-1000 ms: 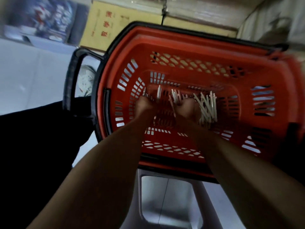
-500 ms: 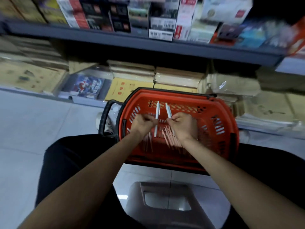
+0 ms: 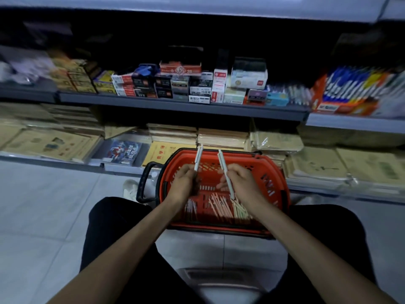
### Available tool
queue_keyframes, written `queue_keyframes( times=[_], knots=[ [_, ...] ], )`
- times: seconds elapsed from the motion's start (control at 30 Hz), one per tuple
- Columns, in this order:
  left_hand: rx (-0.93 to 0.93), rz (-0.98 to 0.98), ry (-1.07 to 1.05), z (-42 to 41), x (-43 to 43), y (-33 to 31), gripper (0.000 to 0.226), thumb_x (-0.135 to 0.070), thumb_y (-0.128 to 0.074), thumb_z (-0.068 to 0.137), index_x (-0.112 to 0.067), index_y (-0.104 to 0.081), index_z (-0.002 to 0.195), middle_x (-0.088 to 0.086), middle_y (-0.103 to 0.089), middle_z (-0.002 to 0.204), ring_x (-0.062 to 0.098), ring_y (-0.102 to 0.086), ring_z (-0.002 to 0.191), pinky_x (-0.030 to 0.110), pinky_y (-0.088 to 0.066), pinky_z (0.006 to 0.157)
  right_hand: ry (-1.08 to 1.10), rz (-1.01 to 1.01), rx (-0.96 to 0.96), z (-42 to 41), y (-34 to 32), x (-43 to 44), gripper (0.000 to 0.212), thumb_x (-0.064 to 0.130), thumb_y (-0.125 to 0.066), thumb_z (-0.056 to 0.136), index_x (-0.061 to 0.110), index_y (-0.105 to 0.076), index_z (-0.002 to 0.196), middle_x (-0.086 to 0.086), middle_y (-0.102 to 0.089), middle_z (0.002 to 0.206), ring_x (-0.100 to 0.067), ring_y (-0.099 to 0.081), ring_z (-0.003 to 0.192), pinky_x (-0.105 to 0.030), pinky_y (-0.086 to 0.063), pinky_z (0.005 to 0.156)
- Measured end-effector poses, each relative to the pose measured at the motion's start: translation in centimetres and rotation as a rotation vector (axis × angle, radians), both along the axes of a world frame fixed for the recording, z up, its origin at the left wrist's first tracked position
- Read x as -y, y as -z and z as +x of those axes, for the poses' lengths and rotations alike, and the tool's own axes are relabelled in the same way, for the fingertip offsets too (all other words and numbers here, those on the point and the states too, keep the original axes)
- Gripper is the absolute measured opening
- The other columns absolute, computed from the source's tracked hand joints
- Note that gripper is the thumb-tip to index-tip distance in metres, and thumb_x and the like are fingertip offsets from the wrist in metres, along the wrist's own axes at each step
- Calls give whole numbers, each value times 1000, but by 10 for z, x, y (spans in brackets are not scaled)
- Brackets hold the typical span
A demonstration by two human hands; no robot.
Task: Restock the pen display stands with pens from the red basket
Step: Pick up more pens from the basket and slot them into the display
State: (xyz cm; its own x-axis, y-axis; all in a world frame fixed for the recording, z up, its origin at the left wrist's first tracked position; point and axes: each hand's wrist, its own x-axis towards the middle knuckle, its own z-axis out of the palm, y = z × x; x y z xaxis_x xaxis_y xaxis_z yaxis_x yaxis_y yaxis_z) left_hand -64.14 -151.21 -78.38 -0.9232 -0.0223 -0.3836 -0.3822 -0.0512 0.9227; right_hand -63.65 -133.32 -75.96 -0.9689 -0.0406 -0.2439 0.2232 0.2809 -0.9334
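- Your left hand (image 3: 183, 183) is curled round the lower end of a white pen, the left pen (image 3: 199, 156). It stands nearly upright out of the top of your fist, leaning slightly right.
- Your right hand (image 3: 242, 183) pinches a second white pen, the right pen (image 3: 224, 166), between thumb and fingers near its middle. The top end leans left, towards the left pen, and the bottom end points down below your grip.
- The two pens do not touch. Their upper ends stand close together, above and between your hands.
- The basket (image 3: 258, 170) sits on the floor (image 3: 43, 205) directly under both grips, between your knees.
- Loose pens (image 3: 218, 207) lie on the basket bottom, below your hands and nearer to you. A pinkish bunch is under the gap between your grips, a pale bunch is under your right wrist, and a few are under your left wrist.
- The basket's black handle (image 3: 142, 183) sticks out to the left of your left hand.
- Beyond your grips, paper stacks (image 3: 221, 137) fill the bottom shelf. Higher up, a shelf (image 3: 175, 103) carries small boxes (image 3: 186, 84).
- Up and to the right of your right hand, a carton of blue pens (image 3: 350, 86) is blurred.
- A grey stool (image 3: 219, 281) is below your forearms, closest to you.
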Motion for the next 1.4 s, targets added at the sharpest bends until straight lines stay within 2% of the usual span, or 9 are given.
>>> queue_keyframes(
  times=[0.17,0.27,0.47,0.8,1.0,1.1,1.17,1.23,1.4],
  knots=[
    [-75,9,6,13,-11,-15,13,-10,-42,108,-13,-47,97,-3,-44,66,10,-36,50,26,-30,48,55,17,-39,16,-19,-7,19,11,-47,104,16,-65,98,1,-60,74,-15,-56,66,-29,-42,62],
    [-143,7,19,20,-15,-28,7,-13,-46,108,-13,-48,101,-5,-48,68,9,-40,53,27,-34,53,75,-9,-114,20,-29,-14,10,14,-56,104,23,-54,104,-2,-67,79,-14,-60,64,-30,-47,62],
    [-182,136,50,23,-17,-61,27,-11,-38,108,-10,-49,84,0,-47,62,12,-35,47,23,-33,44,72,-127,-207,24,-57,-25,11,7,-52,106,16,-51,99,-13,-73,88,-20,-68,68,-27,-51,59],
    [-279,196,13,20,-17,-138,28,-12,-30,112,-8,-57,103,-3,-49,64,9,-30,46,23,-24,43,79,-228,-138,19,-138,-9,17,18,-45,111,8,-59,109,-15,-70,104,-20,-72,84,-33,-64,77],
    [-444,100,-35,12,-4,-185,19,-16,-43,111,-7,-57,102,1,-57,73,14,-46,55,26,-37,51,47,-216,-238,1,-186,8,1,12,-56,106,13,-55,107,-11,-73,102,-21,-76,88,-35,-62,85],
    [-500,75,-51,7,7,-205,10,-15,-51,109,-8,-56,104,1,-65,79,18,-61,66,30,-49,61,56,-202,-244,-17,-210,23,9,7,-54,104,13,-54,98,-9,-68,86,-20,-66,72,-31,-55,69],
    [-519,81,-65,3,15,-216,7,-14,-54,107,-8,-55,109,2,-69,82,21,-67,74,36,-52,69,77,-196,-250,-29,-228,34,13,6,-50,103,14,-55,94,-7,-56,76,-16,-49,60,-27,-39,53],
    [-546,72,-90,1,23,-226,11,-12,-56,106,-5,-55,114,6,-71,84,22,-69,79,35,-56,73,57,-176,-284,-38,-245,44,12,13,-54,102,9,-62,94,-4,-52,70,-13,-42,55,-24,-32,49],
    [-563,102,-165,-12,42,-252,15,-11,-65,101,-2,-58,110,16,-71,87,24,-71,81,35,-61,78,21,-203,-403,-51,-296,74,14,27,-84,86,13,-80,89,10,-68,64,0,-56,49,-15,-42,50]
  ],
)
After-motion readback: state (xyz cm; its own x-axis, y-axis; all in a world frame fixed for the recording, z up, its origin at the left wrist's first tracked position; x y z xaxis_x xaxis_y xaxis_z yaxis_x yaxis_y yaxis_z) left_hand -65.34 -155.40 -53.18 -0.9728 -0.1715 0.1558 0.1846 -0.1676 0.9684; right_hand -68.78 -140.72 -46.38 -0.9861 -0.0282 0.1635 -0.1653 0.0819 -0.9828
